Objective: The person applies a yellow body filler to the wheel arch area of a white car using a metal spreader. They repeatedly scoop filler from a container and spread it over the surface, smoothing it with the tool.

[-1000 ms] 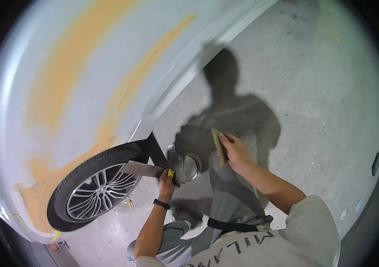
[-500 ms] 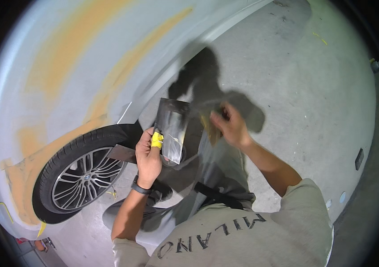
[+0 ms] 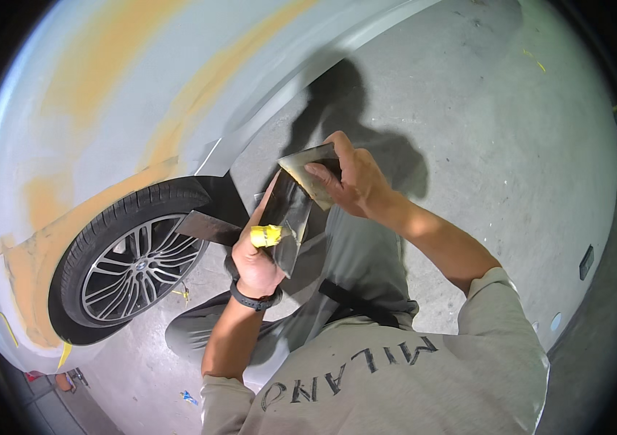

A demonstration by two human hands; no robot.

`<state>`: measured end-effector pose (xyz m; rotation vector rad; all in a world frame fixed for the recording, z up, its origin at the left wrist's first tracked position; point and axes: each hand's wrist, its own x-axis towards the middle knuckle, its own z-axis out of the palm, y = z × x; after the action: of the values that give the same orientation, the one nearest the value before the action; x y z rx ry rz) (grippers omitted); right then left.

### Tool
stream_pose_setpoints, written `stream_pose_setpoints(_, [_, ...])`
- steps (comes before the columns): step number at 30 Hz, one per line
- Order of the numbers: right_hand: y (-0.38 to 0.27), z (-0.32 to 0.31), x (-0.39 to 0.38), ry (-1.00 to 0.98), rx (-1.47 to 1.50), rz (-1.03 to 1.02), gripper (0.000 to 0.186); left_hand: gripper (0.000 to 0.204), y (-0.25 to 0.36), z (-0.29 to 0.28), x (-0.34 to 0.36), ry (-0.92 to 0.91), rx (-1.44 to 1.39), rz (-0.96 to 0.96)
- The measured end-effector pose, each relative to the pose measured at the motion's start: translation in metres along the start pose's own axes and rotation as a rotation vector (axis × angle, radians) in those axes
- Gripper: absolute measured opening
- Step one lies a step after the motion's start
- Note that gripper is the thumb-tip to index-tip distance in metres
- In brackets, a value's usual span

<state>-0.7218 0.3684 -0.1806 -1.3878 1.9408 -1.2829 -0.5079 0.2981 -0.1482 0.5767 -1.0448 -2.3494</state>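
My left hand (image 3: 259, 270) is closed on a dark, shiny flat metal plate (image 3: 284, 217), with yellow tape (image 3: 266, 235) wrapped round the thumb. A thin flat metal spreader (image 3: 301, 162) is gripped between the thumb and fingers of my right hand (image 3: 359, 185). Yellow putty lines the spreader's lower edge, which lies against or just over the plate's far end; contact cannot be made out. Beside my left hand a brownish flat strip (image 3: 209, 226) juts toward the wheel; its near end is hidden, so I cannot tell whether that hand holds it.
At left stands a light grey car body (image 3: 127, 138) with orange-yellow patches. Its spoked wheel (image 3: 142, 267) sits in the arch close to my left hand. Grey concrete floor (image 3: 468, 159) spreads to the right. A blue scrap (image 3: 189, 397) lies on the floor near my left elbow.
My right hand has come left, bringing the spreader onto or just over the plate's far end. The plate has tilted in my left hand, which has shifted slightly right.
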Motion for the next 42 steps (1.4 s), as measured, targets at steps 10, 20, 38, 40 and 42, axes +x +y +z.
stream_pose_setpoints(10, [-0.021,0.023,-0.053,0.006,0.253,-0.013,0.046,0.089,0.001,0.034,0.023,-0.015,0.130,0.119])
stream_pose_setpoints(20, [-0.022,-0.011,-0.031,0.042,0.235,-0.029,0.042,0.077,-0.001,0.024,0.004,0.098,0.109,0.215])
stream_pose_setpoints(38, [-0.026,-0.020,-0.024,0.002,0.258,-0.090,0.044,0.053,-0.017,0.031,0.007,0.317,0.105,0.321])
stream_pose_setpoints(40, [-0.020,-0.018,-0.021,0.178,0.226,-0.055,0.044,0.080,-0.016,0.037,0.005,0.119,0.113,0.194])
stream_pose_setpoints(42, [-0.014,-0.005,-0.033,0.040,0.136,-0.111,0.042,0.092,-0.015,0.041,0.008,0.100,0.141,0.183])
